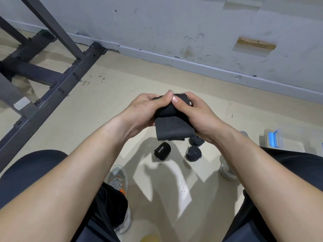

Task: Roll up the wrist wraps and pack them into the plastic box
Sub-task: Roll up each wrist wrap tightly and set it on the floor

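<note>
While we hold the black wrist wrap [172, 119] in the air above the floor [108, 105], its top is already coiled and a flat tail hangs toward six o'clock. Our left hand [143, 110] grips the coil from nine o'clock and our right hand [199, 116] from three o'clock. The fingers of both curl round its ends, and the thumbs [167, 98] meet on top at twelve. We judge that this two-sided hold keeps the coil tight and its edges level while the tail is wound in.

At six o'clock from the hands, finished rolls lie on the floor between our feet, near enough, we think, to gather for packing. One is a black roll [162, 151] with white lettering. At five o'clock lie a grey roll [196, 140] and a second grey roll [194, 153], just beside each other.

The plastic box [272, 139], clear with a blue latch, sits at four o'clock, partly hidden by our right forearm and leg, so we cannot tell what it holds.

The count is one wrap in hand, three rolls on the floor and one box. Farther out are a left shoe [118, 182], a right shoe [227, 169] and one dark metal frame [52, 75] at ten o'clock.
</note>
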